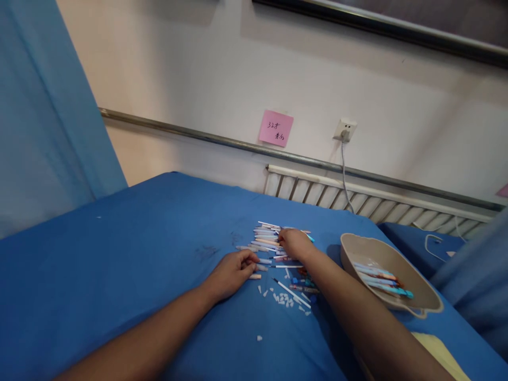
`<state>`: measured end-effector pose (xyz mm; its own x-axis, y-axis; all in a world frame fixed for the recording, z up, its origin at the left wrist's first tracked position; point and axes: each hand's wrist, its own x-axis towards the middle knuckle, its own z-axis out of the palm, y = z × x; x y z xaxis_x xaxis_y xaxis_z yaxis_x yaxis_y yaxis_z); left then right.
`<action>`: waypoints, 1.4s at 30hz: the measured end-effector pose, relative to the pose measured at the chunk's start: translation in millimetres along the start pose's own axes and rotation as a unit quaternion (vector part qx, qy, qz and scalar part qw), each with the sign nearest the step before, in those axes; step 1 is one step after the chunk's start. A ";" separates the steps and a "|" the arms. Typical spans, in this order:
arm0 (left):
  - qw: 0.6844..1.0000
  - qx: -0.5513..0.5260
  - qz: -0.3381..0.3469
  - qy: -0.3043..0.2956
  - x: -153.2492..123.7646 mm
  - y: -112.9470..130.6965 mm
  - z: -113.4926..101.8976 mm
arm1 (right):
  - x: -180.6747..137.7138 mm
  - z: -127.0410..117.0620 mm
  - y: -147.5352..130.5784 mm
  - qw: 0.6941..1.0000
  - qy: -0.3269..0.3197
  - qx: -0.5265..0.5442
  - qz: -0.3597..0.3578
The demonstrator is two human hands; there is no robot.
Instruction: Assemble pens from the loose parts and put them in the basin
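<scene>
Slim pen barrels (266, 243) in white and pale colours lie in a loose stack on the blue cloth. My left hand (234, 272) rests at the stack's lower left, fingers curled over a pen barrel (261, 268), with other barrels close to the fingertips. Over the stack's right side, my right hand (296, 244) is closed in a pinch, and what its fingertips hold is hidden. Below it lie thin white refills (291, 293), one of them slanted, and small white plugs (282, 300) in a scattered heap. Dark and teal pen parts (304, 283) are partly behind my right forearm.
A beige basin (420, 286) with several pens (381, 280) inside stands on the right. A yellow cloth (440, 352) lies below it. One loose white plug (259, 337) sits nearer me. Behind are a radiator (309, 188), a metal rail (190, 130) and a plugged-in cord (344, 169).
</scene>
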<state>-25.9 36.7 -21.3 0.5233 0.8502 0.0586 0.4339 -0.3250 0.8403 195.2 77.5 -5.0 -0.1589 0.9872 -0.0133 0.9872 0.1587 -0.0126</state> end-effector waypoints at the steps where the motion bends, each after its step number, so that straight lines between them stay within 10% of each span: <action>1: 1.000 -0.004 -0.001 -0.002 0.1 0.3 0.0 | 0.1 -0.1 -0.8 1.000 0.000 -0.002 -0.002; 26: 1.000 0.003 0.014 0.024 -2.5 7.5 -2.8 | -118.1 -2.5 -25.1 0.992 0.085 0.097 0.008; 42: 0.964 0.244 0.097 -0.050 -15.1 24.4 -15.5 | -137.4 3.9 -25.7 0.993 0.029 0.109 -0.016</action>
<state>-34.5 22.4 6.7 0.6870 0.7174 0.1159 0.6013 -0.6507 0.4636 191.6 -62.3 -6.8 -0.1833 0.9819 0.0483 0.9550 0.1895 -0.2282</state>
